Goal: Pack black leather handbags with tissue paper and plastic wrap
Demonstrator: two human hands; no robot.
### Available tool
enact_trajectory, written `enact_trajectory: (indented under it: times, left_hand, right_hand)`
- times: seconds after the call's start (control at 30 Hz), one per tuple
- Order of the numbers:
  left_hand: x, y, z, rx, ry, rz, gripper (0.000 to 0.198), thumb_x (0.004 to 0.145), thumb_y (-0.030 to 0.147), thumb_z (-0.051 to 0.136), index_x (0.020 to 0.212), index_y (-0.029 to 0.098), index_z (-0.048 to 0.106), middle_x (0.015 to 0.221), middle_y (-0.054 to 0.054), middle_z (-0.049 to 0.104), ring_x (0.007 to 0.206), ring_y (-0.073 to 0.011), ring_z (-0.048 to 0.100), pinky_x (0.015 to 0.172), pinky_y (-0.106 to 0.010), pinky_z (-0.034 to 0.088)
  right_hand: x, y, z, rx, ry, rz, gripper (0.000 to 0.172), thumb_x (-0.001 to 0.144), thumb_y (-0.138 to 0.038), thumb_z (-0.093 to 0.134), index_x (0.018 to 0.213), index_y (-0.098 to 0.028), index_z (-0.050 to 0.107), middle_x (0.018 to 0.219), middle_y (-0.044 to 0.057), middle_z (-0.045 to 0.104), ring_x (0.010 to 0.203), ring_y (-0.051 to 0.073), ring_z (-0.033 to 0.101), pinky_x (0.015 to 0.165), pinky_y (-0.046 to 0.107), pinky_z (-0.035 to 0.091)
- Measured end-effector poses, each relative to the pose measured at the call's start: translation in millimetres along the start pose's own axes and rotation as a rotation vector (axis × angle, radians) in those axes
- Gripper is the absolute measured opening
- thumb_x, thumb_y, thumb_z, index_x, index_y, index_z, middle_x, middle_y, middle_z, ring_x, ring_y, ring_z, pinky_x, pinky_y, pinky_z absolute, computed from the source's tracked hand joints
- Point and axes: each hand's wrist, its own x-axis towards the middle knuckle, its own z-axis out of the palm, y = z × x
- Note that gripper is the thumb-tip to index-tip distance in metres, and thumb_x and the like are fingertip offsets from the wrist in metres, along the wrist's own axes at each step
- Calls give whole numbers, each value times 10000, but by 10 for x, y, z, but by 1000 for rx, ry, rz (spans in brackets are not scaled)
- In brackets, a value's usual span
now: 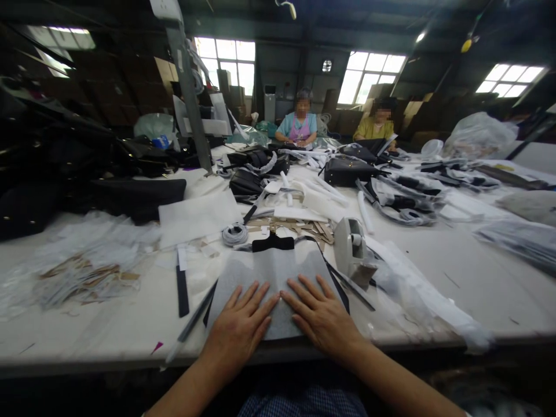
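Observation:
My left hand (241,325) and my right hand (319,315) both lie flat, fingers spread, on a grey sheet of wrapping fabric (273,269) at the table's near edge. The sheet covers a black flat item whose dark edges (337,284) and top tab (273,243) stick out around it. Neither hand grips anything. The index fingertips nearly touch at the sheet's middle.
A tape dispenser (354,246) stands right of the sheet, a coil of cord (235,234) at its upper left. Black straps (182,289) lie on the left, clear plastic bags (87,272) beyond. Black handbags (347,171) pile mid-table. Two people (299,124) sit at the far end.

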Motion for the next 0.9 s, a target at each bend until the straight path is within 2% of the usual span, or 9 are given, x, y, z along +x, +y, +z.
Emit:
enact_trajectory:
  times: [0.13, 0.33, 0.5, 0.63, 0.77, 0.87, 0.9]
  left_hand:
    - [9, 30, -20, 34, -11, -12, 519, 992, 275, 444, 1497, 301, 322, 1510, -53, 438, 1369, -272, 442, 1058, -520, 446]
    - [0, 85, -26, 51, -52, -36, 579, 976, 257, 462, 1519, 300, 265, 1538, -50, 393, 1390, -290, 407, 1066, -541, 439]
    - [22, 106, -73, 43, -109, -32, 523, 973, 251, 455, 1485, 293, 354, 1532, -65, 402, 1387, -292, 412, 1059, -550, 448]
    - [84, 99, -118, -20, -168, -36, 490, 966, 236, 450, 1450, 301, 408, 1533, -68, 406, 1382, -302, 418, 1062, -582, 432]
    - [105, 98, -177, -116, -198, -92, 432, 996, 313, 400, 1427, 318, 431, 1539, -66, 407, 1392, -305, 402, 1087, -596, 389]
    - [65, 120, -247, -190, -178, -106, 433, 1011, 391, 352, 1434, 327, 414, 1542, -67, 404, 1389, -301, 403, 1097, -593, 373]
    - [51, 127, -267, -208, -161, -107, 437, 1015, 407, 334, 1439, 330, 404, 1546, -61, 398, 1391, -293, 399, 1104, -587, 365]
  right_hand:
    - [-10, 23, 96, -64, 62, -19, 478, 999, -308, 461, 1473, -330, 402, 1526, 22, 417, 1401, 313, 376, 1133, 598, 259]
    - [-3, 20, 175, -142, 175, -48, 428, 994, -319, 488, 1421, -340, 477, 1474, 15, 495, 1348, 291, 454, 1135, 547, 254]
    - [38, -13, 170, -150, 176, -68, 371, 982, -328, 512, 1346, -279, 565, 1434, 54, 540, 1308, 295, 494, 1138, 543, 245]
    - [128, -49, 158, -151, 182, -83, 320, 953, -329, 557, 1240, -217, 642, 1352, 97, 609, 1251, 288, 546, 1121, 536, 296]
    - [132, -17, 191, -200, 207, -175, 307, 944, -274, 533, 1208, -178, 658, 1321, 123, 625, 1222, 282, 570, 1061, 499, 387]
    - [68, 82, 286, -283, 280, -293, 386, 924, -196, 497, 1295, -196, 603, 1371, 78, 595, 1266, 266, 533, 1038, 453, 406]
    - [61, 127, 328, -308, 320, -333, 413, 917, -217, 497, 1319, -192, 585, 1381, 67, 588, 1275, 263, 523, 1036, 446, 404]
